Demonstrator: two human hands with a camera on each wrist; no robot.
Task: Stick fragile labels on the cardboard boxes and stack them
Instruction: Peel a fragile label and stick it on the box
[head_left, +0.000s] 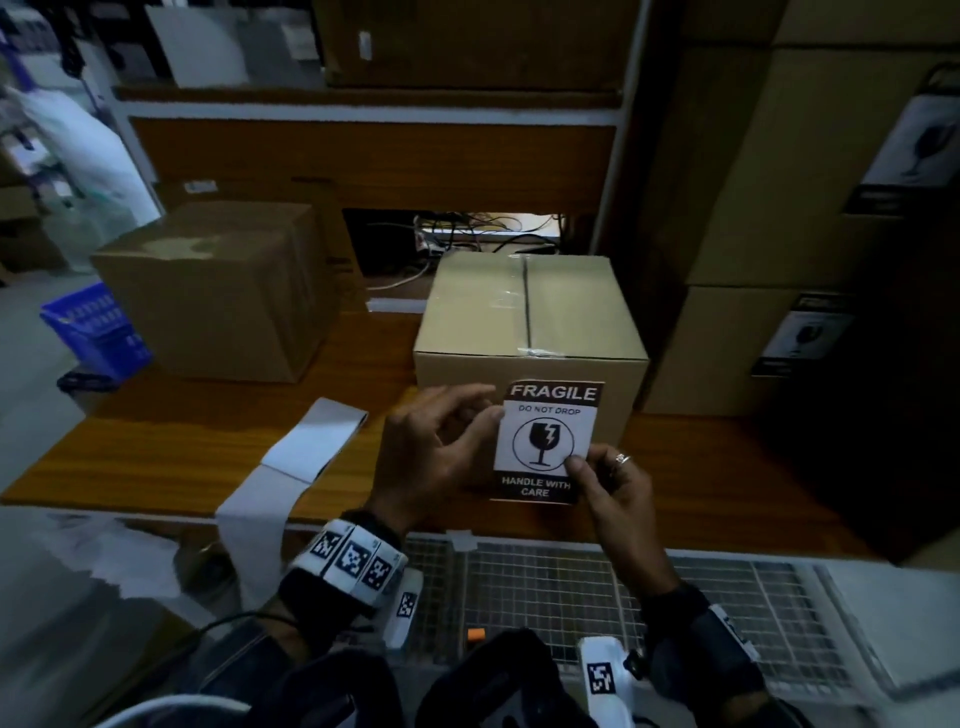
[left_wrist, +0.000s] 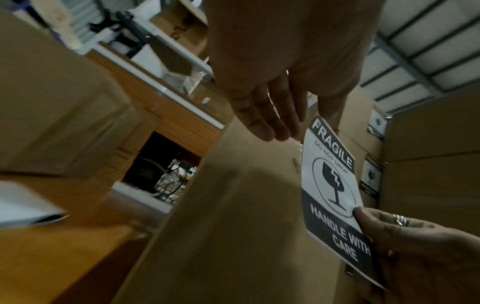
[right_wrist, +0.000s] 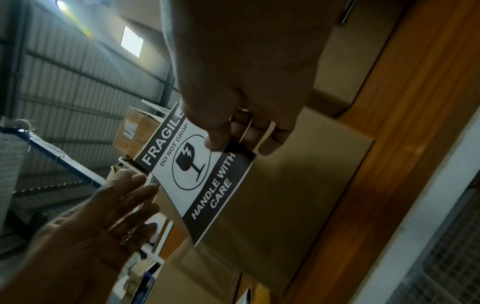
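Note:
A black-and-white FRAGILE label (head_left: 545, 441) (left_wrist: 330, 185) (right_wrist: 197, 174) hangs upright just in front of the near face of a taped cardboard box (head_left: 530, 322) (left_wrist: 233, 205) (right_wrist: 298, 185) on the wooden table (head_left: 182, 441). My right hand (head_left: 576, 465) (right_wrist: 233, 142) pinches the label's lower right part between thumb and fingers. My left hand (head_left: 483, 410) (left_wrist: 301, 123) touches the label's upper left edge with its fingers loosely straight. I cannot tell whether the label touches the box.
A second plain box (head_left: 218, 286) sits at the back left of the table. Tall stacked boxes (head_left: 779, 182) carrying fragile labels (head_left: 802, 332) stand at the right. A white strip of label backing (head_left: 311, 441) hangs over the table's front edge. A blue basket (head_left: 93, 327) sits left.

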